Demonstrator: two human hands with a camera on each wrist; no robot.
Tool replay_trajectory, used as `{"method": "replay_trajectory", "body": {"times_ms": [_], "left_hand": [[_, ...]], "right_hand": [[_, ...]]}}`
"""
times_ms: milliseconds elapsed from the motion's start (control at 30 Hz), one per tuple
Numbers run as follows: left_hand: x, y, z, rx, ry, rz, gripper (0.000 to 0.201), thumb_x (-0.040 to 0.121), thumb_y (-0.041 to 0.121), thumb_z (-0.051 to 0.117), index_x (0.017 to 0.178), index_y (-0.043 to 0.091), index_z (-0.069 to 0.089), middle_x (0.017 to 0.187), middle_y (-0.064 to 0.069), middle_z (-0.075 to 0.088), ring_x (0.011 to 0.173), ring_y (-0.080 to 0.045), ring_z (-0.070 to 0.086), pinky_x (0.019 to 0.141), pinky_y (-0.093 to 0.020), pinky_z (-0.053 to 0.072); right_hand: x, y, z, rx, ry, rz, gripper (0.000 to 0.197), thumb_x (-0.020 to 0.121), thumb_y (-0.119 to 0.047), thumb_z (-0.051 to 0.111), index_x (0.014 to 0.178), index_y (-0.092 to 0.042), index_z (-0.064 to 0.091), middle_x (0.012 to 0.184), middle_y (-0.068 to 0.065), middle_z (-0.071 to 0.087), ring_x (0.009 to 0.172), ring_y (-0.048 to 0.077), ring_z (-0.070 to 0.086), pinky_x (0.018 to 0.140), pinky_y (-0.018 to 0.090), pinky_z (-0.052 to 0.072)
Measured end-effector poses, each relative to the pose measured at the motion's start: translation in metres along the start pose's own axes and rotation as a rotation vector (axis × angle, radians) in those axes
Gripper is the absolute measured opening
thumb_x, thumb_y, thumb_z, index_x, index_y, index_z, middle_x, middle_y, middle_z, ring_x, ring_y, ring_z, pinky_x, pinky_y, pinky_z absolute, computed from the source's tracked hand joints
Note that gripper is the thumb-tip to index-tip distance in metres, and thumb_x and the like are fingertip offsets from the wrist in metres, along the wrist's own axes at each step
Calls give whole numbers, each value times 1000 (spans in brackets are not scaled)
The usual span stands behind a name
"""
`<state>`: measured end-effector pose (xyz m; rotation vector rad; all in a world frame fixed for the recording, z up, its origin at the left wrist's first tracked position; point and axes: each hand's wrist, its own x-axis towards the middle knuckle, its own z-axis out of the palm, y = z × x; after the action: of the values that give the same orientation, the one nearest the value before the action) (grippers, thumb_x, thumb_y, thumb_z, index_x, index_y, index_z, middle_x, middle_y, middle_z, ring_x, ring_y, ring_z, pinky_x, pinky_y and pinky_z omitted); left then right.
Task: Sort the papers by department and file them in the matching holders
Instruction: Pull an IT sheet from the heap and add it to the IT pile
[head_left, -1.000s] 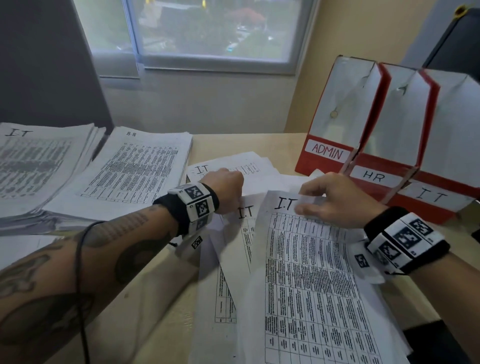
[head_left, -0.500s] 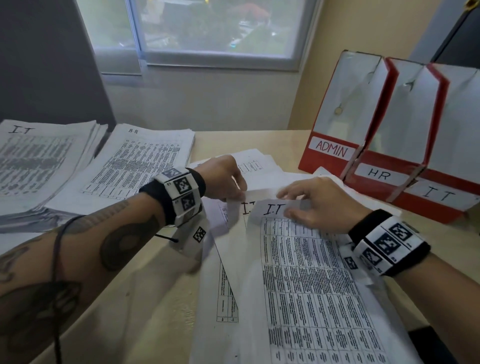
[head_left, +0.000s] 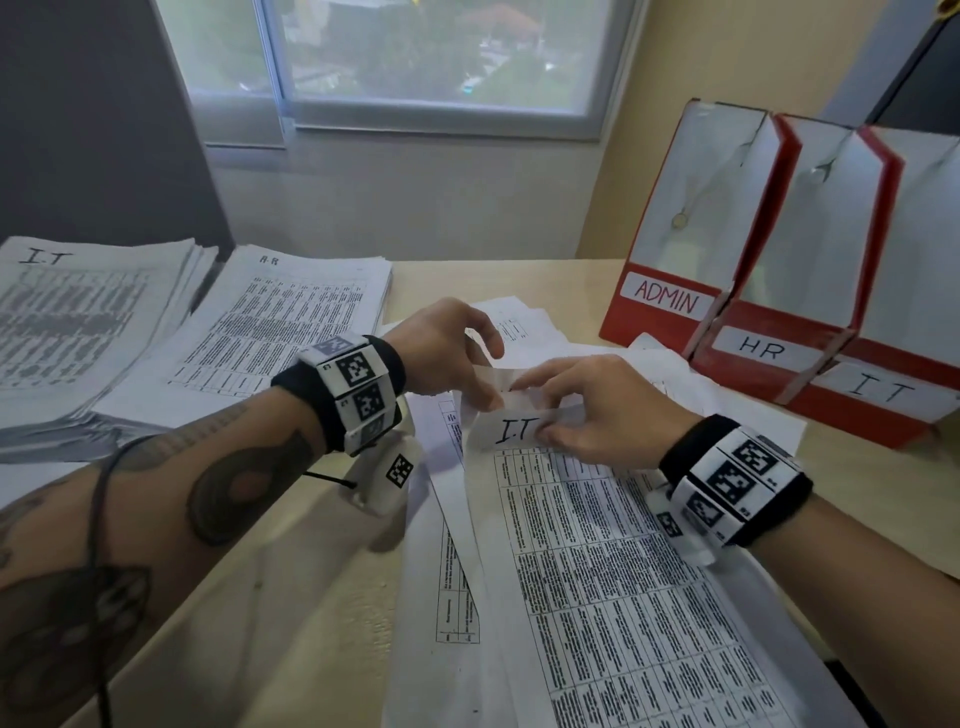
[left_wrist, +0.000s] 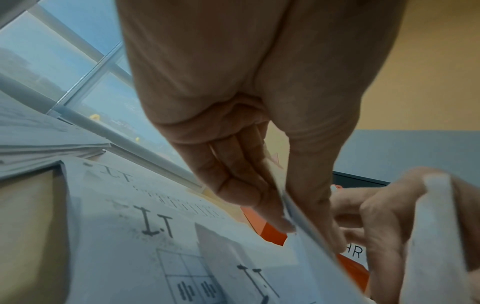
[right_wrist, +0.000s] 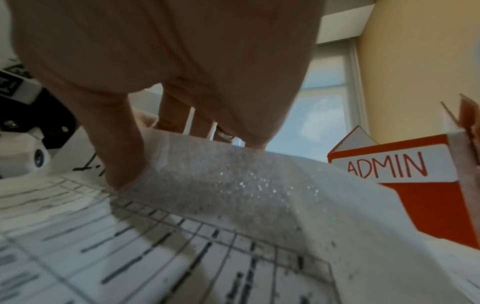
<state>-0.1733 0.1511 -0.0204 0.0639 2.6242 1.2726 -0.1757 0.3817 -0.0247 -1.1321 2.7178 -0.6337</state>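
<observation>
A loose pile of printed sheets lies in front of me, the top one marked I.T (head_left: 597, 545) (right_wrist: 182, 236). My right hand (head_left: 587, 410) (right_wrist: 182, 144) grips its curled top edge, thumb on the printed side and fingers behind. My left hand (head_left: 457, 358) (left_wrist: 283, 205) pinches the upper edge of a sheet (left_wrist: 309, 230) between thumb and fingers, just left of the right hand. More I.T sheets (left_wrist: 155, 224) lie under it. Three red and white holders stand at the right: ADMIN (head_left: 670, 296) (right_wrist: 389, 166), HR (head_left: 763, 348) and IT (head_left: 878, 392).
Two sorted stacks lie at the left: one marked I.T (head_left: 78, 332) and one marked H.R (head_left: 291, 322). The wooden desk (head_left: 291, 597) shows bare between my left forearm and the pile. A window and wall are behind.
Both hands have drawn together at the top of the I.T sheet. Its top edge now curls up off the pile, and the left hand pinches a sheet edge there.
</observation>
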Motion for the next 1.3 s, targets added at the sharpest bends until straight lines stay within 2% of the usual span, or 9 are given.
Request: {"method": "replay_trajectory", "body": {"times_ms": [233, 433, 567, 667, 800, 867, 1033, 1200, 1300], "left_hand": [[2, -2, -2, 53, 82, 29, 47, 63, 33, 100, 93, 25, 65, 73, 6, 77, 61, -12, 63, 58, -27, 48], [-8, 0, -6, 158, 182, 238, 44, 72, 58, 85, 107, 35, 71, 113, 14, 68, 94, -7, 68, 85, -33, 58], [-9, 10, 8, 177, -88, 292, 29, 84, 47, 81, 96, 22, 80, 88, 7, 79, 81, -11, 73, 83, -42, 61], [-5, 6, 14, 127, -101, 242, 15, 90, 34, 79, 84, 19, 79, 77, 6, 76, 68, -11, 62, 71, -33, 53], [-2, 5, 14, 2, 25, 216, 28, 90, 26, 81, 62, 23, 75, 56, 10, 63, 54, -6, 52, 59, -24, 45], [-3, 3, 13, -145, 31, 189, 20, 87, 23, 84, 70, 16, 78, 61, 5, 68, 59, -6, 60, 62, -23, 53], [-6, -4, 6, -411, 65, 142, 26, 95, 19, 75, 96, -6, 78, 88, -21, 77, 75, -20, 73, 73, -28, 62], [-5, -9, 6, -450, 129, 124, 26, 80, 8, 87, 102, -1, 79, 94, -12, 81, 89, -26, 78, 82, -35, 62], [-5, -7, 10, -432, 128, 129, 51, 55, 14, 100, 101, 3, 79, 93, -12, 81, 91, -28, 79, 90, -42, 61]], "right_hand": [[5, 5, 1, -40, -2, 22, 12, 81, -24, 87, 75, -17, 78, 90, -15, 69, 85, 10, 64, 84, 36, 54], [-5, 18, -11, -105, 105, 23, 6, 83, -20, 87, 82, -16, 82, 91, -13, 73, 80, 8, 66, 75, 33, 56], [-4, 22, -19, -30, 244, 20, 11, 78, -6, 87, 81, -16, 84, 87, -14, 75, 77, 5, 69, 71, 27, 59], [-4, 21, -26, -28, 314, 8, 19, 76, 0, 86, 83, -18, 84, 90, -13, 75, 82, 3, 68, 74, 9, 50], [-12, 20, -25, -66, 416, -34, 15, 77, -4, 86, 81, -17, 82, 120, -7, 66, 114, 14, 59, 99, 38, 50], [-17, 22, -23, -138, 527, -93, 12, 75, -7, 88, 79, -15, 81, 123, 0, 61, 120, 22, 54, 99, 45, 46], [-31, 37, -26, -249, 670, -93, 17, 72, 2, 88, 72, -8, 74, 103, 5, 56, 97, 27, 53, 77, 42, 48], [-43, 39, -33, -133, 502, -86, 25, 71, 8, 86, 75, -13, 72, 94, -5, 67, 90, 16, 63, 81, 44, 59], [-42, 30, -29, -65, 406, -116, 29, 73, 6, 83, 76, -20, 71, 107, -7, 72, 105, 13, 68, 93, 43, 59]]}}
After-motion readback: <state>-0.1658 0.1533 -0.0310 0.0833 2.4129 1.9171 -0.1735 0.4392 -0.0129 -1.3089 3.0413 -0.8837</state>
